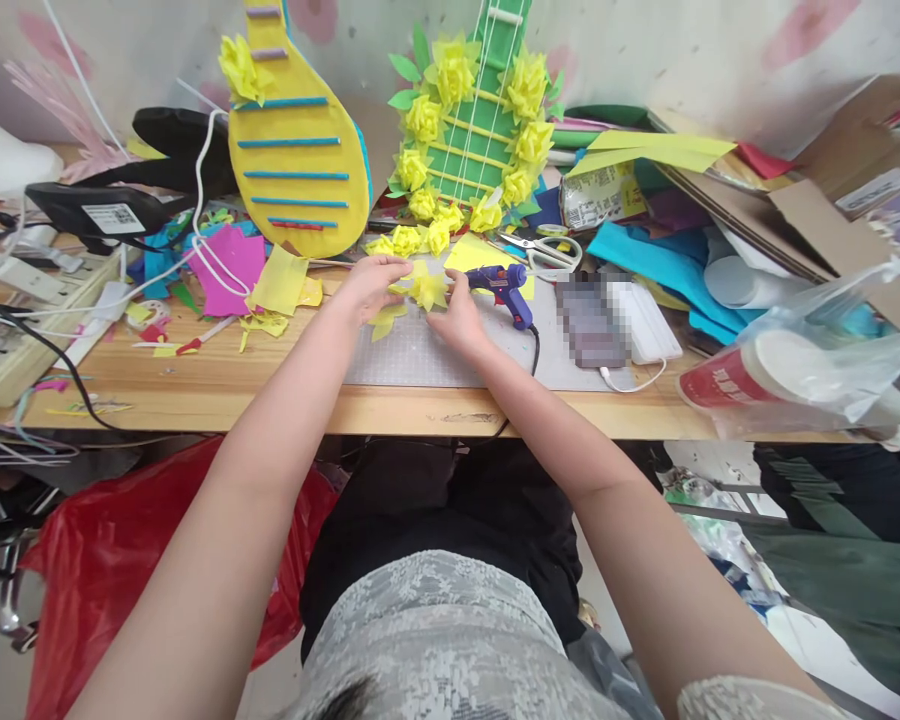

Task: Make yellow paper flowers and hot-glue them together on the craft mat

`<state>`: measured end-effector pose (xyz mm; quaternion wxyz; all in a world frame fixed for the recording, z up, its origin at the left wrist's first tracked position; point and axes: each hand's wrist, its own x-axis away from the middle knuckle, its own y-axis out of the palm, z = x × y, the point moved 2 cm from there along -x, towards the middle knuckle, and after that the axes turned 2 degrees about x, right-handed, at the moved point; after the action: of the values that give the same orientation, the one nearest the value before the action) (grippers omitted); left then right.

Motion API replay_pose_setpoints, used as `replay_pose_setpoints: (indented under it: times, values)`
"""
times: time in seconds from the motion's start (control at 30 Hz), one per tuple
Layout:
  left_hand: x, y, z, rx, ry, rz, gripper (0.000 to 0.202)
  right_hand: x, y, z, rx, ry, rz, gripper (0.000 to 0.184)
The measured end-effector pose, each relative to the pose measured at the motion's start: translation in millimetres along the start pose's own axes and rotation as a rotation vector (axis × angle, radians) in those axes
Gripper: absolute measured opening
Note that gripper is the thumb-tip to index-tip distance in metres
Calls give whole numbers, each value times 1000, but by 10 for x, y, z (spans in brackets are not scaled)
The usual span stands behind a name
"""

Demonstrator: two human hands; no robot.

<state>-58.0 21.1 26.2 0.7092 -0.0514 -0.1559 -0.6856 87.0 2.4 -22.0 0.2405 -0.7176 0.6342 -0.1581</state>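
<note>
Between my two hands, just above the grey cutting mat point(450, 375), is a yellow paper flower point(427, 287) with pointed petals. My left hand point(375, 288) is at its left side, fingers closed by the petals and their tips partly hidden. My right hand point(461, 322) is on the other side, thumb and forefinger apart beside the flower's edge. Loose yellow petals point(385, 322) lie on the mat under my left hand. A blue glue gun point(506, 288) rests right beyond my right hand. Several finished yellow roses point(407, 240) sit behind.
A yellow lute-shaped piece point(300, 160) and a green one point(469, 150) ringed with roses lean at the back. Scissors point(547, 250), a phone point(589, 320), a white power bank point(645, 320) and a bagged cup point(750, 375) are to the right. Paper scraps point(229, 262) and cables lie left.
</note>
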Motion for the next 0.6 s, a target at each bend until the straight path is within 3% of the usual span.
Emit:
replay_pose_setpoints:
  times: [0.1, 0.3, 0.47, 0.6]
  values:
    - [42, -25, -20, 32, -7, -34, 12, -13, 43, -47, -49, 18, 71, 70]
    - [69, -156, -129, 72, 58, -53, 12, -85, 31, -144, -130, 54, 65, 59]
    - [107, -278, -214, 221, 69, -131, 16, -152, 53, -84, -197, 70, 141, 44]
    - [107, -325, -256, 206, 96, -149, 16, -199, 96, 15, -208, 60, 189, 39]
